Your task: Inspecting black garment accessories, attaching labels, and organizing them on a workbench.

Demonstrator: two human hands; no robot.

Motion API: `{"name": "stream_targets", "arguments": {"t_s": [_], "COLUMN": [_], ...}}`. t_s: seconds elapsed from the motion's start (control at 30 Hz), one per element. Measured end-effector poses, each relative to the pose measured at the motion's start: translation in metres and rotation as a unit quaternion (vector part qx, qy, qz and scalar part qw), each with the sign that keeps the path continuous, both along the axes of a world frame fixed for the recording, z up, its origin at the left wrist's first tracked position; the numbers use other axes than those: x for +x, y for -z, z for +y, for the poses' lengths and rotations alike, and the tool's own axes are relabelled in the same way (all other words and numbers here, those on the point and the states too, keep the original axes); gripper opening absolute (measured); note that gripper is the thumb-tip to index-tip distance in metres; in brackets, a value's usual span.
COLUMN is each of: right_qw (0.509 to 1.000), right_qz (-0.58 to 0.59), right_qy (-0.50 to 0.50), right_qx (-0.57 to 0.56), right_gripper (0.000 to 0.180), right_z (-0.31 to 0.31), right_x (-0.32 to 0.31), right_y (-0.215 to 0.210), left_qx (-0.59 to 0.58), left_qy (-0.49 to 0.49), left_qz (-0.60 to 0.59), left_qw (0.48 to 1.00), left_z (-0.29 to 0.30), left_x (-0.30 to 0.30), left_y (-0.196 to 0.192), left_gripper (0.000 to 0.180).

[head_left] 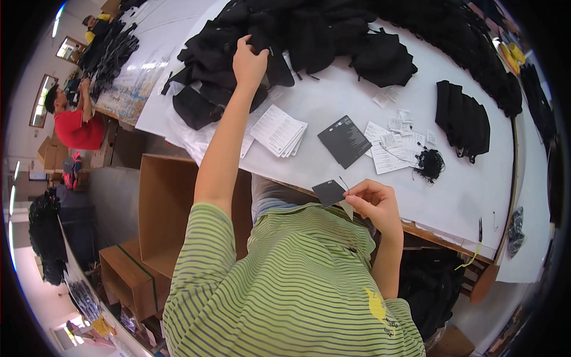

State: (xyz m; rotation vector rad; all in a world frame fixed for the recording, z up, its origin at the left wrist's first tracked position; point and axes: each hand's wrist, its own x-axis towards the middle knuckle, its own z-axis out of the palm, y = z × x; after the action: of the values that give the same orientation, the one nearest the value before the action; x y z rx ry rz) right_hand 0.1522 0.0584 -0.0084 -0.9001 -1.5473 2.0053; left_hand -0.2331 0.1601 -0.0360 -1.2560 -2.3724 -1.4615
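Observation:
My left hand (pixel 250 64) reaches over the heap of black fabric pieces (pixel 214 56) at the far side. Its fingers are curled at a black fabric piece (pixel 276 65), with the fingertips partly hidden. Close to my body, my right hand (pixel 377 205) pinches a dark hang tag (pixel 329 193) with a short string. A lighter tag shows just below its fingers. On the table in front of it lies a stack of dark tags (pixel 344 141). White printed cards (pixel 279 132) are piled to the left of that, and a bundle of black strings (pixel 429 163) is to the right.
Small white labels (pixel 399 122) lie on printed sheets. Folded black fabric pieces (pixel 463 119) sit at the right. Cardboard boxes (pixel 172 214) stand below the table's left edge. Black pieces fill a space under the table at right. A person in red (pixel 77 122) works at another table.

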Motion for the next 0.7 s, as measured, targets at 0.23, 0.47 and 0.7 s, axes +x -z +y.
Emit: {"name": "stream_targets", "arguments": {"t_s": [0.23, 0.47, 0.7], "right_qw": [0.992, 0.985, 0.975], "right_qz": [-0.058, -0.149, -0.189], "right_qy": [0.093, 0.086, 0.117], "right_qx": [-0.069, -0.022, 0.011], "right_gripper": [0.007, 0.01, 0.009], "right_z": [0.007, 0.003, 0.002], "right_x": [0.042, 0.069, 0.092], "right_y": [0.005, -0.006, -0.013], "left_qx": [-0.045, -0.064, -0.109], "left_qy": [0.45, 0.471, 0.447], "left_qz": [0.171, 0.075, 0.135], "left_qw": [0.875, 0.877, 0.878], "left_z": [-0.066, -0.104, -0.098], "left_x": [0.132, 0.219, 0.281], "left_y": [0.006, 0.022, 0.058], "left_gripper": [0.027, 0.032, 0.036]}}
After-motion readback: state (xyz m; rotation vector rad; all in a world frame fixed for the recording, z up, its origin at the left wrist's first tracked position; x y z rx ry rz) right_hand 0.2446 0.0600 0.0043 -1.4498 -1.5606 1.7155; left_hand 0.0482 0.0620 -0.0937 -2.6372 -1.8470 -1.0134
